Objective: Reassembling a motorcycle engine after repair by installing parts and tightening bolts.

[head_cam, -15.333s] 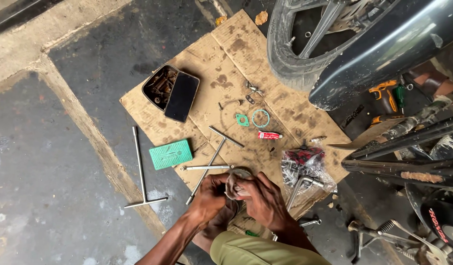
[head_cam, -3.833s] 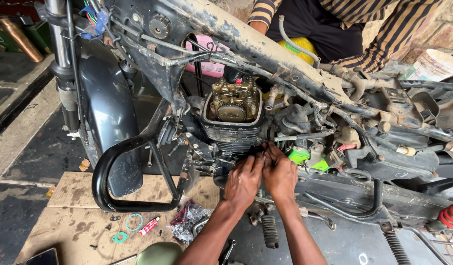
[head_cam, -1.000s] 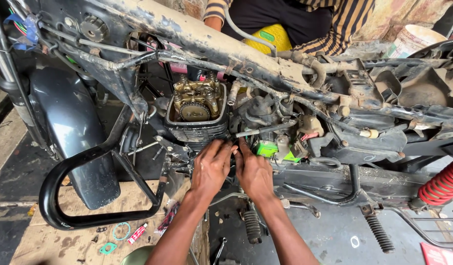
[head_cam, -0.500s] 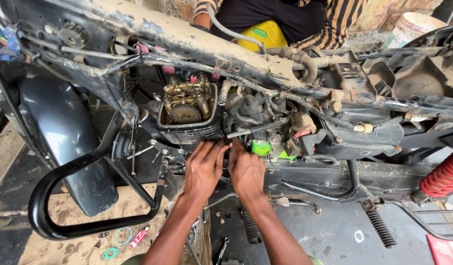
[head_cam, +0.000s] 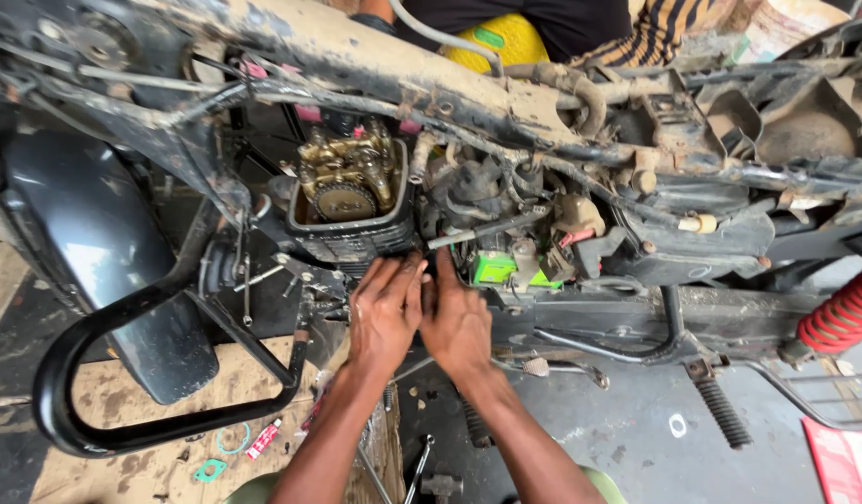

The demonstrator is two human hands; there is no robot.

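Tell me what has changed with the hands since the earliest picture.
Both hands left the cardboard mat and small part, now pressed together under the engine: left hand, right hand, below the open cylinder head. Over the last seconds they barely shifted; whether they grip anything is hidden.

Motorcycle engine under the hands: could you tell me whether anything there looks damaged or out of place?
Yes: the engine head sits uncovered, its sprocket exposed. The frame tube above is rusty and mud-caked. Both the left hand and right hand press just below the cylinder.
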